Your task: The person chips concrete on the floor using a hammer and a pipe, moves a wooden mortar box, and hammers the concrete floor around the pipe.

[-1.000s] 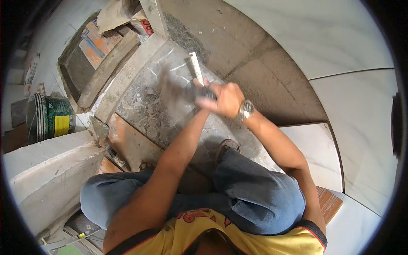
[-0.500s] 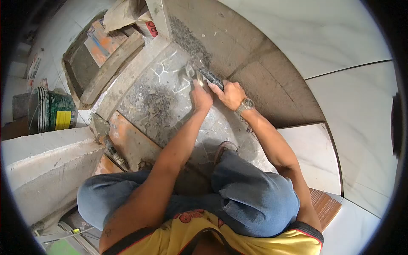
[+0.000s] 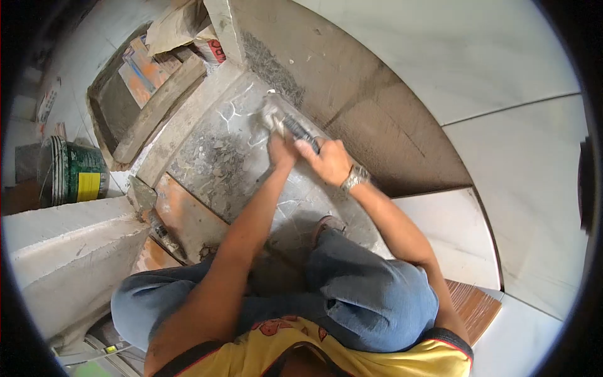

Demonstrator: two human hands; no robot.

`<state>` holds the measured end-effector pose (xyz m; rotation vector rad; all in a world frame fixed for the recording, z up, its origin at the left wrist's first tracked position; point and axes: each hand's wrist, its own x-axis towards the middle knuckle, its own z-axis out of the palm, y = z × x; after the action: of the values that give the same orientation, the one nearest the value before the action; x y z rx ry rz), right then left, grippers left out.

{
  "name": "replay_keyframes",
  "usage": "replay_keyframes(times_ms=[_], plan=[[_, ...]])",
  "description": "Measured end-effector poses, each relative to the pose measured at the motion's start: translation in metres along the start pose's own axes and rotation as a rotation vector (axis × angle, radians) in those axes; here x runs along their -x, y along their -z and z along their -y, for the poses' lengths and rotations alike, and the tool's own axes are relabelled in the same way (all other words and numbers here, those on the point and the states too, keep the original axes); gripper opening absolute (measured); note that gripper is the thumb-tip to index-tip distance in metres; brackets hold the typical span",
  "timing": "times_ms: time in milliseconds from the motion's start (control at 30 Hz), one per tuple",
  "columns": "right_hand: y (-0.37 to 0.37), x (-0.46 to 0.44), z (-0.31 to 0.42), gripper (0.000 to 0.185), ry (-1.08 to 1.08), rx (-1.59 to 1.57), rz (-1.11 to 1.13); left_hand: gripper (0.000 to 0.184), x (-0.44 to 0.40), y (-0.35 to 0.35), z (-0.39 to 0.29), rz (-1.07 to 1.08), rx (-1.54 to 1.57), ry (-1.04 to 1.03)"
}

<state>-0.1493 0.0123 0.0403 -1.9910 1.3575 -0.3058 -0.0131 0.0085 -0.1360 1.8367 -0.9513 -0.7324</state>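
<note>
My right hand [image 3: 330,162], with a metal watch at the wrist, is wrapped round the black grip of a hammer-like tool [image 3: 298,129]. The tool's head is blurred beside my left hand. My left hand [image 3: 282,151] is closed on a pale, narrow tool [image 3: 272,108] whose tip points away from me. Both hands are close together over the grey floor [image 3: 301,188], near the base of the brown wall. Loose chips [image 3: 217,160] lie to the left of my left hand.
A trowel [image 3: 154,217] rests on an orange-stained board [image 3: 185,204] at the left. Beyond are a green bucket [image 3: 85,169] and a mortar trough [image 3: 100,119] holding tile pieces. White tile [image 3: 449,229] and a brown ribbed piece [image 3: 471,305] lie at the right.
The hammer-like tool has swung from a blurred raised position down beside the pale tool. Both hands have shifted a little left and nearer to me since half a second ago.
</note>
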Motion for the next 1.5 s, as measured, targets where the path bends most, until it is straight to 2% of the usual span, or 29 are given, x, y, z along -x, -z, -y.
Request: replay_keyframes(times_ms=[33, 133, 167, 200, 300, 367, 400, 433, 500, 533, 600, 700, 800, 833, 900, 933, 967, 1033, 1067, 1133, 1167, 1233, 1367, 1467, 1500], plan=[[0.007, 0.007, 0.016, 0.068, 0.064, 0.007, 0.021, 0.04, 0.004, 0.0, 0.002, 0.061, 0.057, 0.001], [0.002, 0.023, 0.044, 0.058, 0.224, -0.021, 0.027, 0.04, 0.008, -0.012, 0.003, -0.155, 0.193, -0.056], [0.001, 0.024, 0.05, 0.055, 0.276, -0.031, 0.013, 0.04, 0.01, -0.008, 0.0, -0.101, 0.192, -0.076], [0.003, 0.026, 0.058, 0.054, 0.276, -0.037, 0.031, 0.039, 0.017, 0.012, -0.033, -0.047, 0.194, -0.093], [0.018, 0.029, 0.082, 0.052, 0.304, -0.053, 0.082, 0.04, 0.021, 0.028, -0.045, 0.077, 0.172, 0.001], [0.027, 0.031, 0.097, 0.053, 0.358, -0.011, 0.024, 0.039, 0.024, 0.053, -0.068, 0.211, 0.288, 0.081], [0.028, 0.031, 0.1, 0.053, 0.386, 0.009, -0.002, 0.037, 0.023, 0.053, -0.065, 0.23, 0.249, 0.05], [0.027, 0.027, 0.098, 0.055, 0.369, 0.056, -0.017, 0.035, 0.021, 0.053, -0.061, 0.247, 0.211, 0.017], [0.021, 0.007, 0.081, 0.058, 0.337, 0.146, -0.056, 0.029, 0.006, 0.019, -0.016, 0.188, -0.068, -0.198], [0.008, -0.029, 0.044, 0.064, 0.014, 0.235, 0.044, 0.026, 0.001, 0.012, -0.007, 0.15, -0.207, -0.307], [0.011, -0.038, 0.036, 0.068, 0.015, 0.354, 0.132, 0.023, 0.005, 0.009, -0.014, 0.054, -0.098, -0.185], [0.017, -0.007, 0.087, 0.063, 0.177, 0.235, 0.117, 0.026, 0.011, 0.011, -0.018, 0.011, 0.01, -0.122], [0.036, 0.021, 0.116, 0.061, 0.501, 0.196, -0.053, 0.029, 0.023, 0.028, -0.031, 0.034, 0.084, -0.064], [0.033, 0.018, 0.104, 0.062, 0.61, 0.16, -0.161, 0.03, 0.021, 0.028, -0.03, 0.031, 0.07, -0.053], [0.013, -0.011, 0.047, 0.068, 0.255, 0.185, -0.081, 0.032, 0.007, 0.02, -0.029, 0.013, -0.058, -0.018], [0.006, -0.037, 0.018, 0.073, -0.05, 0.191, 0.009, 0.033, 0.007, 0.02, -0.03, 0.018, -0.108, 0.019], [0.008, -0.051, -0.007, 0.08, -0.065, 0.233, 0.035, 0.037, 0.01, 0.02, -0.031, 0.046, -0.115, 0.062], [0.016, -0.044, 0.013, 0.078, -0.041, 0.241, 0.014, 0.041, 0.008, 0.021, -0.027, 0.054, -0.164, 0.082], [0.015, -0.029, 0.026, 0.076, -0.024, 0.202, -0.025, 0.043, 0.009, 0.02, -0.022, 0.005, -0.082, -0.007], [0.023, -0.008, 0.061, 0.071, 0.082, 0.099, -0.014, 0.04, -0.004, 0.002, 0.025, 0.198, -0.369, -0.317], [0.029, 0.004, 0.082, 0.068, 0.131, 0.053, 0.009, 0.041, 0.002, 0.002, 0.023, 0.196, -0.297, -0.299], [0.033, 0.019, 0.104, 0.065, 0.312, 0.045, -0.022, 0.042, 0.02, 0.008, -0.012, 0.071, 0.032, -0.079], [0.038, 0.028, 0.114, 0.061, 0.426, 0.122, -0.03, 0.045, 0.037, 0.017, -0.036, 0.068, 0.14, -0.034], [0.021, -0.005, 0.063, 0.067, 0.307, 0.227, -0.035, 0.048, 0.023, -0.003, -0.036, 0.009, 0.078, -0.031], [0.01, -0.028, 0.026, 0.068, 0.194, 0.292, -0.007, 0.049, 0.02, -0.009, -0.034, -0.008, 0.062, -0.023]])
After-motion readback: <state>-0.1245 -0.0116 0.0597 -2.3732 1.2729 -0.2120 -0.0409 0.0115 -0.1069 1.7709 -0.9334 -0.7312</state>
